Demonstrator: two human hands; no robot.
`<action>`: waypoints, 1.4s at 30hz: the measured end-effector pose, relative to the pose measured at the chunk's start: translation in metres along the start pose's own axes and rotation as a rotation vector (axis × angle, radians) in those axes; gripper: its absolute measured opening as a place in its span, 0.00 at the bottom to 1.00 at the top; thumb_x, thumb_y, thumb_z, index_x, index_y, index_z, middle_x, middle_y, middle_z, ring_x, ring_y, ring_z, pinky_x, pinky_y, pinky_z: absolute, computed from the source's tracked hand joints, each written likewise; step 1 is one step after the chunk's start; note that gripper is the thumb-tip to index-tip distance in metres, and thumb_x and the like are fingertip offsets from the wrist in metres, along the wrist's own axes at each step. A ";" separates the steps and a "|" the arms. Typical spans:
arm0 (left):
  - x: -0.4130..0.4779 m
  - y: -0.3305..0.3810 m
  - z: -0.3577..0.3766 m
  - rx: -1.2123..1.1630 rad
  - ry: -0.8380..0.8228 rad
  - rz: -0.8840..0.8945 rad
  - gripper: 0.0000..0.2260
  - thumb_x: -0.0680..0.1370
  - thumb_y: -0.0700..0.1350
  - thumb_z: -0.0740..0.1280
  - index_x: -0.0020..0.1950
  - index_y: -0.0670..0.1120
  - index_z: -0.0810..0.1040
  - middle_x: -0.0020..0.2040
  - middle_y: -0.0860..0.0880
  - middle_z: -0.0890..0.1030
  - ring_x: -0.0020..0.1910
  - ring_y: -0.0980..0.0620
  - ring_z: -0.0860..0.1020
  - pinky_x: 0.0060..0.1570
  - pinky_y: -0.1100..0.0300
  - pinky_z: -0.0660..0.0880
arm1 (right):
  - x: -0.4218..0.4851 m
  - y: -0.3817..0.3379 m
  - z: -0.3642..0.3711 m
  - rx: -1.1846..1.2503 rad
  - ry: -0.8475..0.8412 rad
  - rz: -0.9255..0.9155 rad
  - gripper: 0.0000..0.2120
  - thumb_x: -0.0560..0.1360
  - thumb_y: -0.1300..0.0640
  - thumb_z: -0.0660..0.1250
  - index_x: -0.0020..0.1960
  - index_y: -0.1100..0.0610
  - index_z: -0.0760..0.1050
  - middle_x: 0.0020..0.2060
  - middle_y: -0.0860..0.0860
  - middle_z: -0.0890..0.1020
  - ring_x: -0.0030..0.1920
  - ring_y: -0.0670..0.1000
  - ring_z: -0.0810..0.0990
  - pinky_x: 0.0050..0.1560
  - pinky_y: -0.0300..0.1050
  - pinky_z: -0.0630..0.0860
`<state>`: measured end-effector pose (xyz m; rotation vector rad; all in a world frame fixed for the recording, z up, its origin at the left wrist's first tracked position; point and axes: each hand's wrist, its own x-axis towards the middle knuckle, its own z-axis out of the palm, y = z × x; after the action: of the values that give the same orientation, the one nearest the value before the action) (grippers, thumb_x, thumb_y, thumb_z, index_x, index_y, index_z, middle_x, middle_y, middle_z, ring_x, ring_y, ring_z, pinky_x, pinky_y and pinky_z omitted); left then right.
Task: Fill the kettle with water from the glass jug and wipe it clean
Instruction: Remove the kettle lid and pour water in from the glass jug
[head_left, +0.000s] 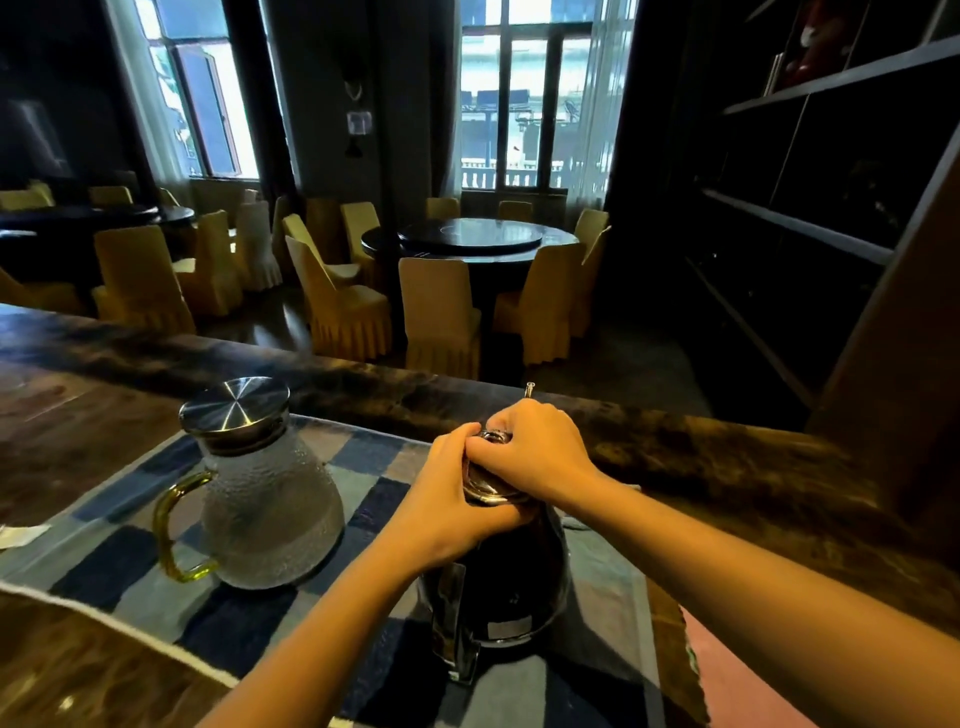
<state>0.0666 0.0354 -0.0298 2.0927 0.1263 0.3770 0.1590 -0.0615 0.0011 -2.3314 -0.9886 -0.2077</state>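
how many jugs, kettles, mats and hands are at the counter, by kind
glass jug: 1
kettle: 1
checked mat: 1
hands: 2, left hand and right hand, both gripping the kettle's top
total: 5

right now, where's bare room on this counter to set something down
Free: checked mat between glass jug and kettle; mat strip in front of the jug; bare wooden counter left of the jug. Crowded: the kettle's top, under the grip of left hand and right hand.
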 end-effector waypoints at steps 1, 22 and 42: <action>0.000 0.001 0.000 -0.003 -0.004 0.001 0.43 0.62 0.50 0.77 0.72 0.50 0.60 0.66 0.51 0.67 0.62 0.56 0.71 0.52 0.71 0.70 | 0.002 0.002 -0.001 0.021 -0.027 -0.008 0.20 0.72 0.46 0.64 0.23 0.50 0.68 0.21 0.45 0.72 0.27 0.46 0.72 0.34 0.45 0.68; -0.004 0.006 -0.006 0.003 -0.076 -0.060 0.41 0.66 0.49 0.77 0.72 0.56 0.57 0.67 0.55 0.66 0.66 0.58 0.68 0.63 0.65 0.68 | 0.024 0.011 -0.023 0.549 -0.581 -0.087 0.13 0.72 0.62 0.69 0.29 0.55 0.80 0.25 0.46 0.79 0.28 0.41 0.77 0.34 0.36 0.71; -0.005 0.007 -0.006 0.042 -0.057 -0.077 0.38 0.64 0.52 0.77 0.68 0.60 0.61 0.63 0.59 0.68 0.63 0.60 0.70 0.54 0.75 0.68 | 0.028 0.010 -0.029 0.593 -0.651 -0.038 0.15 0.71 0.60 0.69 0.26 0.53 0.75 0.25 0.47 0.76 0.30 0.45 0.75 0.37 0.38 0.71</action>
<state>0.0592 0.0357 -0.0224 2.1307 0.1812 0.2700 0.1886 -0.0667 0.0302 -1.8356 -1.1830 0.7756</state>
